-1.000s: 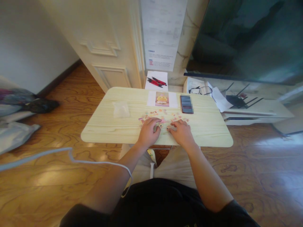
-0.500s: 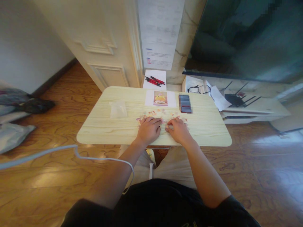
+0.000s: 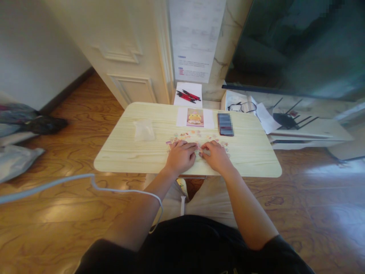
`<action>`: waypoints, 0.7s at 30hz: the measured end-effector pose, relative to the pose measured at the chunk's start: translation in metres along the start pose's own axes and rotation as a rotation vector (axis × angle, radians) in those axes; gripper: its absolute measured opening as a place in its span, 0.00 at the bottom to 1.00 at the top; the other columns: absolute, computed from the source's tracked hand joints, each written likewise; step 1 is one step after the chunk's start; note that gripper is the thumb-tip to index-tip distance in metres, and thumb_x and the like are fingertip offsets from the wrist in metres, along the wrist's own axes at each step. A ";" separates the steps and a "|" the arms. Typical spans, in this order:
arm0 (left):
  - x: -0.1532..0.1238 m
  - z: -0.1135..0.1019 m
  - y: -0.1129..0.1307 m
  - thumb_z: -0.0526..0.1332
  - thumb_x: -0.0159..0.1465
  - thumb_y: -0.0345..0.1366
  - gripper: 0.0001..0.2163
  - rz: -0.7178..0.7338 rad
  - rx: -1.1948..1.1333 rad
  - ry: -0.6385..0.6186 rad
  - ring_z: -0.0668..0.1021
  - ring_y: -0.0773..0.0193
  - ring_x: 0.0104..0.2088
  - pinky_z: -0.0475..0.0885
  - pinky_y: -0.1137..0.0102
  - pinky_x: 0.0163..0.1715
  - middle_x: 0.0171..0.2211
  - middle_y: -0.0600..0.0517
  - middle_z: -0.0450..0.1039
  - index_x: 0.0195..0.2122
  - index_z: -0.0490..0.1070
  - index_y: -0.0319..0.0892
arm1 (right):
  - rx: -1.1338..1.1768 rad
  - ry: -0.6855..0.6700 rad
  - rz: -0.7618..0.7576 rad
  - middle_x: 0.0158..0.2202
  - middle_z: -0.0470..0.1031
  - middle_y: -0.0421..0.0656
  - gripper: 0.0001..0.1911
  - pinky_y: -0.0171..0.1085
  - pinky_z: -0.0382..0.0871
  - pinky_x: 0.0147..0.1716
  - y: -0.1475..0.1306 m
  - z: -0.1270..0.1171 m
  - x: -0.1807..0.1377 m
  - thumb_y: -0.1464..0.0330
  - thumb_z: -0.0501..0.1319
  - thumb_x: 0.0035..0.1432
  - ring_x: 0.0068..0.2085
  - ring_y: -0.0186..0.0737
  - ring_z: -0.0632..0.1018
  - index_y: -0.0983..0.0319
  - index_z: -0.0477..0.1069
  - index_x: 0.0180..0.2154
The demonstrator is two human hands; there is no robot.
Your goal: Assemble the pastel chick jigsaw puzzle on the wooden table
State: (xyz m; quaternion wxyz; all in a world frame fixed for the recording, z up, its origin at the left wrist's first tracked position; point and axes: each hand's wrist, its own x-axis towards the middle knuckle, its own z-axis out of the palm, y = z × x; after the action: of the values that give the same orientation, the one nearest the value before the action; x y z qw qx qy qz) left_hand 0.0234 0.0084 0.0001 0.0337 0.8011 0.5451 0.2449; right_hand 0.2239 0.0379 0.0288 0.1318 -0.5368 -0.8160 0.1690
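Observation:
Many small pink, orange and pale jigsaw pieces (image 3: 182, 135) lie scattered in an arc on the light wooden table (image 3: 119, 152). My left hand (image 3: 181, 156) rests low over the left part of them, fingers stretched to the right, covering some pieces. Just across from it, my right hand (image 3: 216, 155) has thumb and forefinger closed in a pinch at a small pale piece, mostly hidden by the fingers. The fingertips of both hands are close together. Behind the pieces lies a white sheet with a printed picture (image 3: 195, 117) of a yellow cartoon figure.
A phone (image 3: 225, 124) lies right of the picture, and a clear plastic bag (image 3: 144, 130) at the left. Several red and black pens (image 3: 188, 96) sit on white paper beyond the table. A white cable (image 3: 125, 191) crosses my left forearm. A router (image 3: 284, 120) stands far right.
The whole view has shifted slightly. My hands stay in nearly the same place, with the right fingertips moved a little; the pieces show no clear change.

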 end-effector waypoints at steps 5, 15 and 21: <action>-0.001 0.000 0.001 0.59 0.67 0.35 0.18 -0.012 0.000 0.010 0.76 0.49 0.52 0.68 0.47 0.54 0.57 0.54 0.80 0.55 0.81 0.52 | 0.012 0.003 -0.029 0.49 0.76 0.44 0.10 0.41 0.66 0.53 0.002 0.001 -0.001 0.65 0.66 0.67 0.53 0.44 0.77 0.55 0.79 0.50; -0.001 -0.002 0.002 0.59 0.68 0.34 0.16 -0.003 -0.015 0.050 0.76 0.50 0.53 0.67 0.51 0.54 0.56 0.52 0.81 0.54 0.80 0.49 | 0.138 0.105 -0.091 0.46 0.78 0.45 0.08 0.42 0.70 0.53 0.010 0.004 -0.002 0.67 0.66 0.67 0.49 0.45 0.78 0.56 0.82 0.46; -0.008 -0.011 0.002 0.60 0.68 0.34 0.10 0.014 -0.042 0.183 0.79 0.54 0.48 0.67 0.53 0.53 0.47 0.51 0.83 0.46 0.81 0.47 | 0.085 0.206 -0.161 0.49 0.80 0.46 0.11 0.50 0.67 0.59 0.015 0.002 -0.007 0.73 0.64 0.66 0.55 0.51 0.75 0.57 0.81 0.47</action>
State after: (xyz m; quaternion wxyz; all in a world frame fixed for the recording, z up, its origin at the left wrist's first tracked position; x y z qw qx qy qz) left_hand 0.0176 -0.0015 0.0078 -0.0013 0.7783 0.5350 0.3285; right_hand 0.2378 0.0368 0.0204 0.2508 -0.4780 -0.8307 0.1364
